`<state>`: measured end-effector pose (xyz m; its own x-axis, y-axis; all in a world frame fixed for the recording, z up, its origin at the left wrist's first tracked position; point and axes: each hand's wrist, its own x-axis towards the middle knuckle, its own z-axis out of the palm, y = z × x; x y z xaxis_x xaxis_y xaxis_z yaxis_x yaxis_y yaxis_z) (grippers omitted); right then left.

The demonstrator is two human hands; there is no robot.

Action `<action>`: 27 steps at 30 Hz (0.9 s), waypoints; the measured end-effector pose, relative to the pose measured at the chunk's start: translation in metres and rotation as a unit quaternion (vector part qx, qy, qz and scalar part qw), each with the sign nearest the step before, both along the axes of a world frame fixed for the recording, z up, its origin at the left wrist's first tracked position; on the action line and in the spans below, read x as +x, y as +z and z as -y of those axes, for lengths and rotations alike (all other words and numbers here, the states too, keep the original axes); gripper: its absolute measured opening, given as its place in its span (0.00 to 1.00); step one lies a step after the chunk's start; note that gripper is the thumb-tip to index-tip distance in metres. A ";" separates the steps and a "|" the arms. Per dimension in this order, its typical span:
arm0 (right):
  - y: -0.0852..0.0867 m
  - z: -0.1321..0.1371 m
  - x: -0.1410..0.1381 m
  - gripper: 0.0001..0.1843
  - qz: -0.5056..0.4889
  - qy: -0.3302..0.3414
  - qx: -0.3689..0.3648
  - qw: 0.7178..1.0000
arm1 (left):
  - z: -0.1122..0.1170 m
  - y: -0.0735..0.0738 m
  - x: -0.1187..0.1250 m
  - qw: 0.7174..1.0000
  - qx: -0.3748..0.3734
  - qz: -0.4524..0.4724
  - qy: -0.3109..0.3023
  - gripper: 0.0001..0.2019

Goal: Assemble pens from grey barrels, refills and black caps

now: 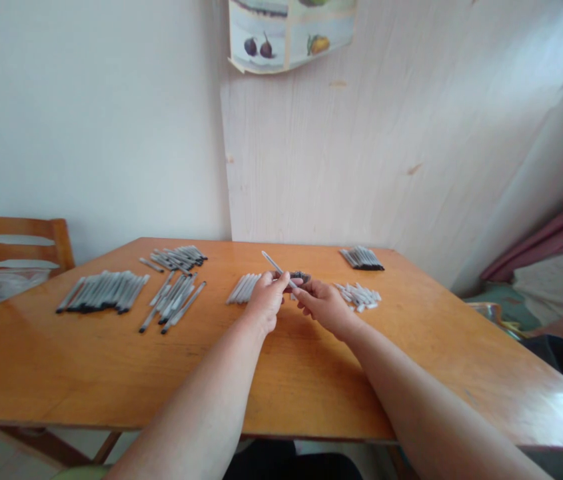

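A slim whitish pen barrel (271,261) slants up and to the left above the middle of the table. My left hand (267,300) is closed around it, thumb on top. At the barrel's near end, my right hand (325,305) has its fingertips pinched; whether a small part is also between them is hidden. Just behind the hands lies a pile of small dark pieces (302,275), partly covered by the fingers. White barrels (244,289) lie side by side left of my left hand. Short white pieces (360,296) are heaped right of my right hand.
Dark-ended pens lie in a row (104,292), a loose bunch (176,300) and a back pile (178,257) on the left. Another pen bundle (362,258) sits at the back right. The wooden table (161,373) meets the wall. A chair (16,240) stands left.
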<state>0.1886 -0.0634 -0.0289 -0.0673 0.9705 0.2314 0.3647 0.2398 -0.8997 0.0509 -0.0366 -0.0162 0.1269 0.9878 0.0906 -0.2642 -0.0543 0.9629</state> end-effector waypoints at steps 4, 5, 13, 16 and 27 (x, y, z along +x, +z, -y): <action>0.001 0.000 0.000 0.17 -0.009 0.018 -0.017 1.000 | 0.000 0.000 0.000 1.000 -0.004 0.004 0.000 0.13; 0.002 0.000 0.000 0.15 -0.004 0.012 -0.009 1.000 | 0.000 0.000 0.000 1.000 -0.007 0.004 0.001 0.13; 0.002 0.002 -0.001 0.18 -0.023 0.020 -0.034 0.999 | -0.004 -0.004 0.000 1.000 -0.015 0.011 0.001 0.13; 0.000 0.000 0.000 0.16 -0.008 0.017 -0.014 1.000 | -0.005 -0.005 0.000 1.000 -0.022 0.017 0.001 0.14; 0.009 0.004 0.005 0.12 0.050 -0.007 0.011 0.999 | -0.007 -0.007 0.000 0.997 -0.049 0.062 -0.001 0.11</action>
